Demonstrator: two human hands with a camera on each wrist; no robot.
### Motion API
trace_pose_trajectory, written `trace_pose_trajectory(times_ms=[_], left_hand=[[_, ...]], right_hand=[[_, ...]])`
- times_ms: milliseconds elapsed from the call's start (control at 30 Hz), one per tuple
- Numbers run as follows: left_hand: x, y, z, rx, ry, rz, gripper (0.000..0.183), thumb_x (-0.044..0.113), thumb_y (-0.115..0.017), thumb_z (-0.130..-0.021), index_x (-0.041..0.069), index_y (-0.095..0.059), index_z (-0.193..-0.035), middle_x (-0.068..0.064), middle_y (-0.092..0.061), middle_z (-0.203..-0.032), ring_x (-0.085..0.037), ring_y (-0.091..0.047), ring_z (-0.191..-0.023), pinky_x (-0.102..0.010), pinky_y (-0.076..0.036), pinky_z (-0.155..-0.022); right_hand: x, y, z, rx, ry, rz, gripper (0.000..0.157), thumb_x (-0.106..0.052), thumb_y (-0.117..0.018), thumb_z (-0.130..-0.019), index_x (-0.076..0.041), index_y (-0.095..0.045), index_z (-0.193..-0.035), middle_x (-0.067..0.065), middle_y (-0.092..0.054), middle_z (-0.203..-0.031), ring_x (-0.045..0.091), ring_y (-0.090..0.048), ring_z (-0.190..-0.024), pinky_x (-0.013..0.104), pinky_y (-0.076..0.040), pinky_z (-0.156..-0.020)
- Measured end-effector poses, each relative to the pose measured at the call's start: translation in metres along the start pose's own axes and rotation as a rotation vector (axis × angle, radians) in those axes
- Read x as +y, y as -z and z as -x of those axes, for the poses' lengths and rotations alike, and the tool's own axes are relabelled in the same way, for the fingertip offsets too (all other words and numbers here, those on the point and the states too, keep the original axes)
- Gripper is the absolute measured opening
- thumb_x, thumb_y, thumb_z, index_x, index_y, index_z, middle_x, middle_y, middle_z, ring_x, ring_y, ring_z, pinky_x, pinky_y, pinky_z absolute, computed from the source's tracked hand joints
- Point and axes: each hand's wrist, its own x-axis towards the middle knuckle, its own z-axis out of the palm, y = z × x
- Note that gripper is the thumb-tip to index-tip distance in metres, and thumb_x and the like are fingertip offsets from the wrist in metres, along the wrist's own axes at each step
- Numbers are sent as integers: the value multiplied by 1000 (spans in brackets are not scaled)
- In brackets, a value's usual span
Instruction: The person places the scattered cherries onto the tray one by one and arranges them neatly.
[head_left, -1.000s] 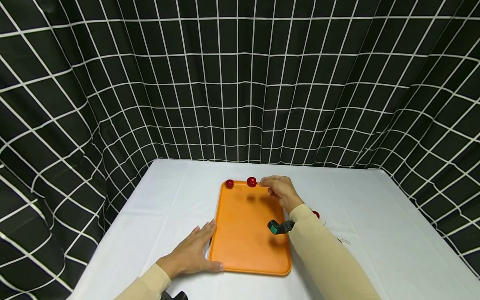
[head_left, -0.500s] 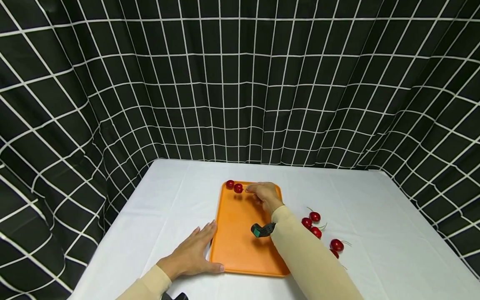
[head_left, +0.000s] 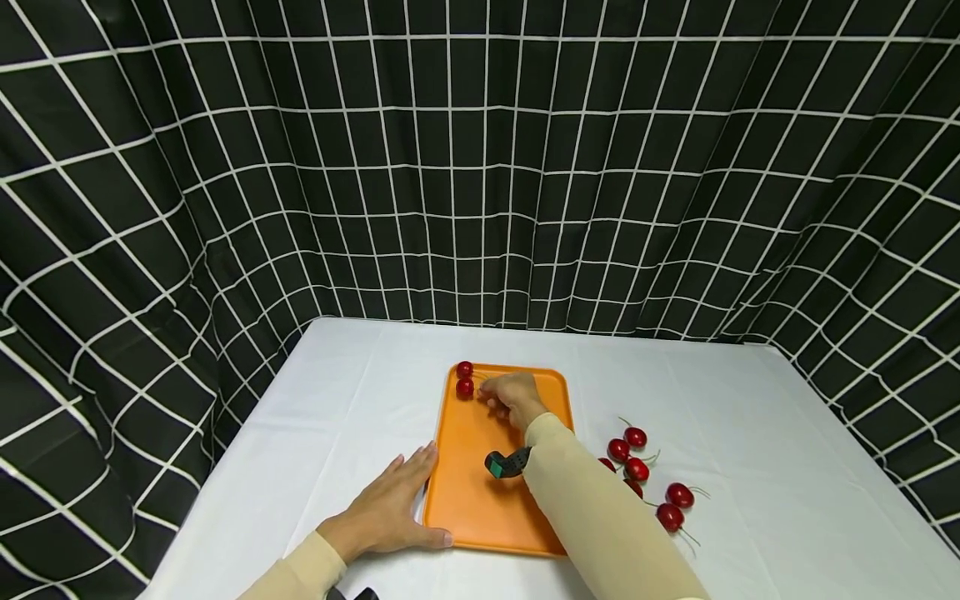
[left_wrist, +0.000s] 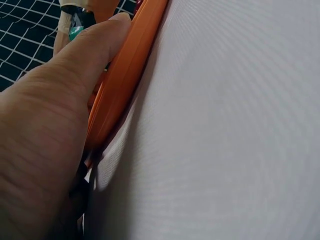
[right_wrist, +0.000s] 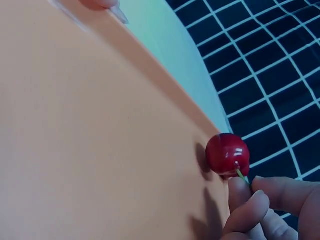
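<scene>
An orange tray (head_left: 480, 492) lies on the white table. My right hand (head_left: 513, 395) is over its far left part and pinches the green stem of a red cherry (right_wrist: 227, 154) between thumb and finger. In the head view that cherry (head_left: 465, 389) sits just in front of another cherry (head_left: 464, 369) in the tray's far left corner. The right wrist view cannot tell me whether the held cherry rests on the tray. My left hand (head_left: 386, 504) lies with spread fingers along the tray's near left corner, its thumb (left_wrist: 95, 47) against the rim.
Several cherries (head_left: 636, 469) with stems lie on the white tablecloth (head_left: 750, 450) to the right of the tray, some partly behind the right sleeve (head_left: 600, 517). A black curtain (head_left: 480, 167) with a white grid surrounds the table's back and sides.
My right hand has carried the cherry leftward and slightly nearer, to beside the corner cherry. More cherries on the right show from behind the sleeve. The left hand stays at the tray.
</scene>
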Motion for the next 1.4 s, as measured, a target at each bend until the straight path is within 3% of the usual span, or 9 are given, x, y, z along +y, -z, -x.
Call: trace_pose_trajectory(times_ms=[133,567,967,1400], left_hand=[[0,-1,-1,9,-9,-3,125,83,-59,-66,2,-22,-153,-2,-14,-159,-17,-14,-144,-40,-6,-117],[3,-2,0,-1,-3,2,124,83,-60,-66,4,-21,-153,0,-13,-159,-15,-13,-144,-40,-6,-117],[2,-4,1,-8,-6,-7,124,83,-58,-67,2,-21,-153,-2,-13,-159,-18,-14,-144,-43,-8,-116],[0,-3,1,2,-6,-14,123,83,-58,-67,2,-21,-153,-2,-13,-159,-18,-14,-144,-42,-7,-116]], right_hand=[[1,-3,-1,-18,9,-55,12,-3,-71,-83,6,-74,-91,11,-71,-76,13,-54,-47,20,-35,-40],[0,-6,-3,-5,-9,-29,11,-5,-70,-86,4,-73,-90,10,-72,-77,16,-67,-58,21,-40,-42],[1,-9,-5,11,-68,-55,14,-8,-71,-87,4,-71,-94,11,-72,-79,19,-69,-62,20,-48,-45],[3,-13,-9,-36,-22,-66,15,-6,-69,-87,6,-70,-98,13,-71,-82,20,-69,-64,23,-51,-45]])
